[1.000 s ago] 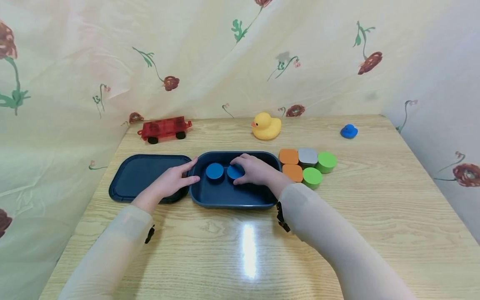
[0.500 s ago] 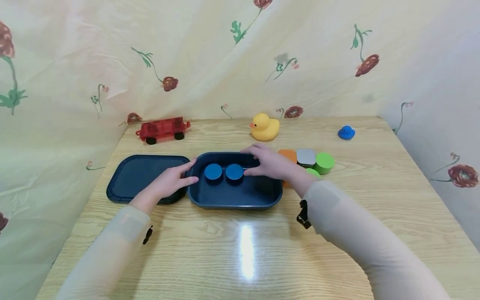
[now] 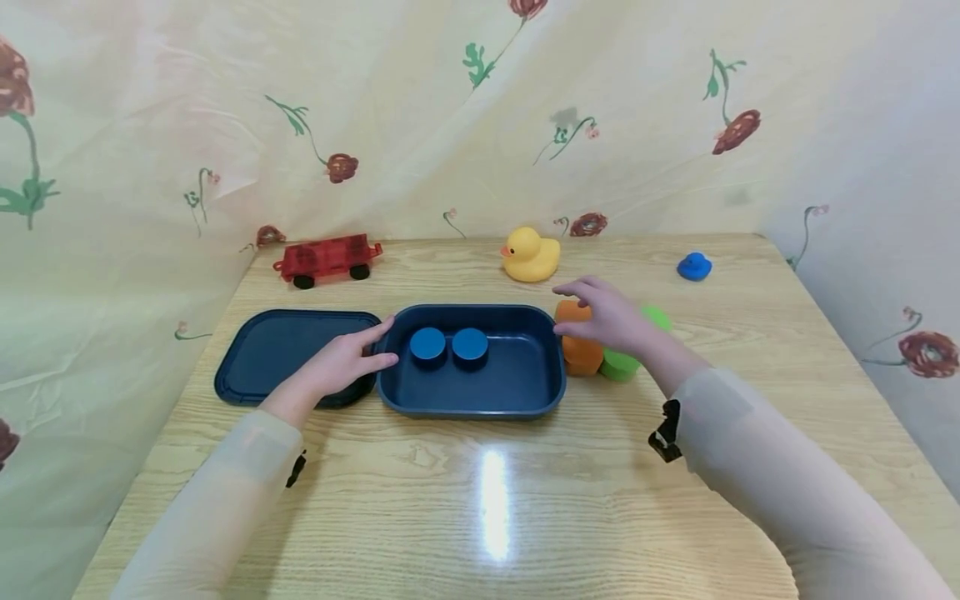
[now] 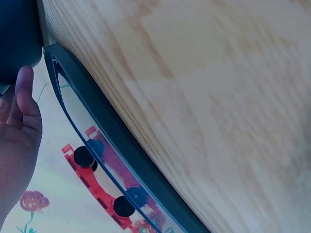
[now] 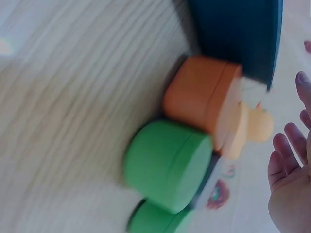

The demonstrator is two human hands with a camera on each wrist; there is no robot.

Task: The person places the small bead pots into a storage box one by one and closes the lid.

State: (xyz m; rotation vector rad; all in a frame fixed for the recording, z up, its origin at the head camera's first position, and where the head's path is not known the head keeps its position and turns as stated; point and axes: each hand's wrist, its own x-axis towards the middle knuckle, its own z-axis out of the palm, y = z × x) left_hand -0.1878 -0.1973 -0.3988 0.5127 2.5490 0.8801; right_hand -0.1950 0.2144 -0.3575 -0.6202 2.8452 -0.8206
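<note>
A dark blue rectangular box stands mid-table with two round blue-lidded containers side by side in its left half. My left hand rests at the box's left end, thumb and fingers spread at the rim; the left wrist view shows its fingertips against the wall. To the right of the box, my right hand hovers with thumb and fingers parted and nothing between them. Under it sit orange square containers and green round containers. The grey-lidded one is hidden by the hand in the head view.
A dark lid or tray lies left of the box, partly under my left hand. Along the back are a red toy wagon, a yellow rubber duck and a small blue duck. A flowered cloth hangs behind the table.
My right hand has let go of the right-hand blue container inside the box and moved right, out over the orange and green containers. My left hand has stayed at the rim.
</note>
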